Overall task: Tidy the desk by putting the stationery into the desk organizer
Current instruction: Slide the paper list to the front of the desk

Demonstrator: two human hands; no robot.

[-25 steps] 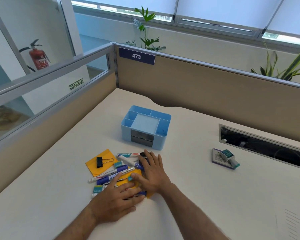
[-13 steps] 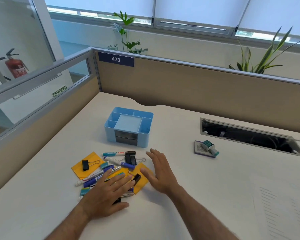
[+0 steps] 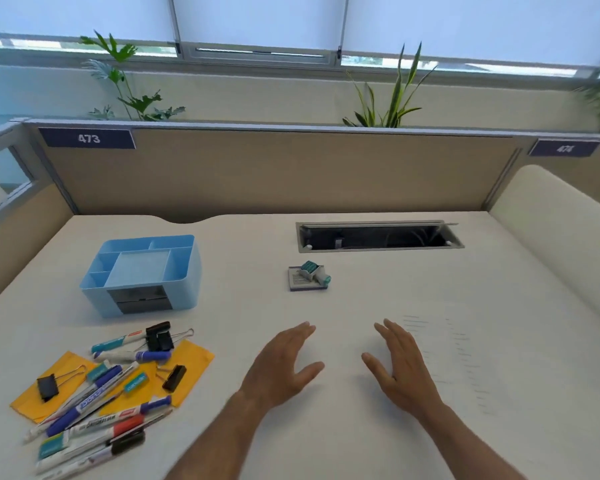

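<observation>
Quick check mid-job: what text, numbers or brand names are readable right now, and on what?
"473": left partition plate.
"474": right partition plate, blurred, likely.
"DOMS": blue marker, probably.
Print on the other markers, the teal erasers and the small box: too blurred to read.

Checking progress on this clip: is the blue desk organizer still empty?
Empty: the blue desk organizer shows bare compartments, while markers and binder clips lie on the desk.
</observation>
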